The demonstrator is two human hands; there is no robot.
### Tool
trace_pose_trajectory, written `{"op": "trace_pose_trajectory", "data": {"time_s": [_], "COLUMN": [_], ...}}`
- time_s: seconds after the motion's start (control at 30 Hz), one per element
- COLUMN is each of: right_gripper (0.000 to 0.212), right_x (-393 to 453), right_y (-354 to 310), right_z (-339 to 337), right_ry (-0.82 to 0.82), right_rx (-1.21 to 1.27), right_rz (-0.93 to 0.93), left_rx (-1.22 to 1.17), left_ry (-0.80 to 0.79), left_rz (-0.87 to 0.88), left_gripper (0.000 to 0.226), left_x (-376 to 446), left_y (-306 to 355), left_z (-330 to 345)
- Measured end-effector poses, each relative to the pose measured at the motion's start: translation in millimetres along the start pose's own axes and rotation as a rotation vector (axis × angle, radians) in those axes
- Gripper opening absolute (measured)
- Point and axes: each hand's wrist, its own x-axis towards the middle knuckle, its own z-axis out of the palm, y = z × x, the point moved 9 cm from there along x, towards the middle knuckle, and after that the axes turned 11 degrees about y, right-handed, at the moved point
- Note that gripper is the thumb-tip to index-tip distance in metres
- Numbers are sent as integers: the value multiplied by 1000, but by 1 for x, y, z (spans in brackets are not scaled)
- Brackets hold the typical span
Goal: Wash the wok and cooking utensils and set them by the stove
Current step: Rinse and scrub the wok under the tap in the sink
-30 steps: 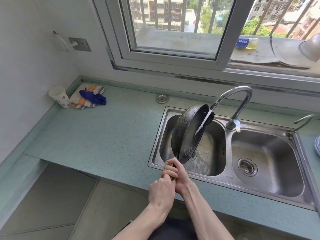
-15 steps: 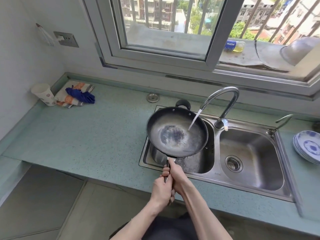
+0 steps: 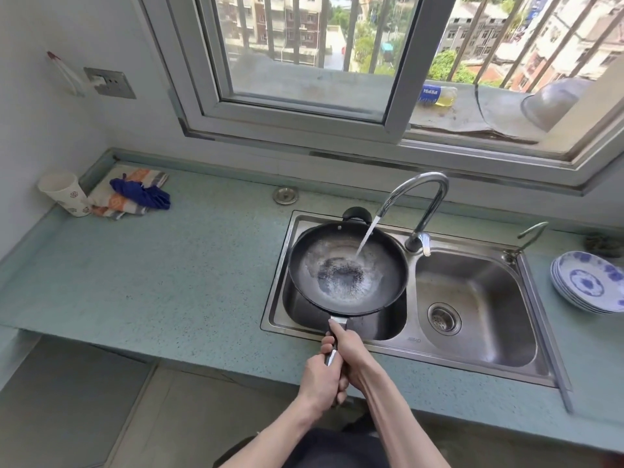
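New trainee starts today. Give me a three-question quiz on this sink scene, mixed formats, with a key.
1. True or false: both hands, the left hand and the right hand, grip the handle of the wok.
2. Multiple choice: the water from the tap lands
A. in the right basin
B. inside the wok
C. on the counter
3. Fill in: the stack of blue-and-white plates sits on the counter to the ____ of the sink.

Key: 1 true; 2 B; 3 right
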Motion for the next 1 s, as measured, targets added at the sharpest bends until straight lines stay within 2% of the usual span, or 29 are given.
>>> {"op": "trace_pose_trajectory", "data": {"time_s": [0.37, 0.77, 1.0], "right_gripper": [31, 31, 31], "right_x": [2, 2, 2], "right_y": [5, -2, -8], "right_z": [1, -16, -4], "right_ry": [-2, 57, 23], "right_rx": [28, 73, 3], "right_rz": [18, -3, -41], "left_rx": [7, 36, -8], "left_ry": [23, -33, -12], "left_rz": [6, 31, 30], "left_gripper": [51, 50, 53], "left_x": [-4, -5, -2], "left_y": [2, 5, 7], "left_z": [-1, 15, 6]}}
